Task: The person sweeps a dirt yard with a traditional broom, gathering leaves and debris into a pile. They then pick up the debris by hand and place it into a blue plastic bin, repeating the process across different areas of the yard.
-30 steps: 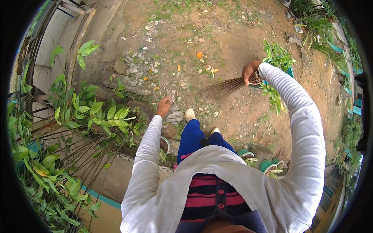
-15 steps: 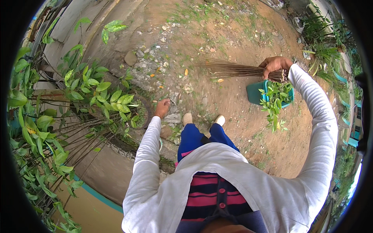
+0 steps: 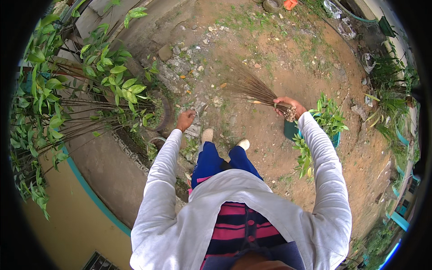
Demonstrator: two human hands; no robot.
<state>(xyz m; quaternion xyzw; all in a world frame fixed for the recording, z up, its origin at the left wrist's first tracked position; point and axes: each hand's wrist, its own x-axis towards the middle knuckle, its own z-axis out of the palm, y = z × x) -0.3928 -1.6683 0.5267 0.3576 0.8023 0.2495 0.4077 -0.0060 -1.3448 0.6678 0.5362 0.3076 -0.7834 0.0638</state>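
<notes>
My right hand (image 3: 291,105) is wrapped around the thick bound end of a stick broom (image 3: 256,90). The broom's thin brown bristles fan out to the left, above the dirt. Just under that forearm is a teal bucket (image 3: 290,129) with green leafy cuttings (image 3: 330,118) spilling over its rim, partly hidden by my sleeve. My left hand (image 3: 186,120) hangs low near broken stones, its fingers curled in. Whatever it may hold is hidden. Beside it to the left stands a potted shrub (image 3: 128,92) with long bare stems and broad leaves.
A round pot rim (image 3: 168,112) borders a raised concrete ledge (image 3: 101,171) on the left. Rubble (image 3: 173,72) and fallen leaves lie ahead of my feet. Along the far right are plastic bags (image 3: 345,29) and spiky plants (image 3: 389,110). An orange object (image 3: 290,4) lies at the top.
My right hand has brought the broom left and lower, tilting its bristles away toward the upper left. My left hand is slightly higher, fingers still curled. The view has shifted.
</notes>
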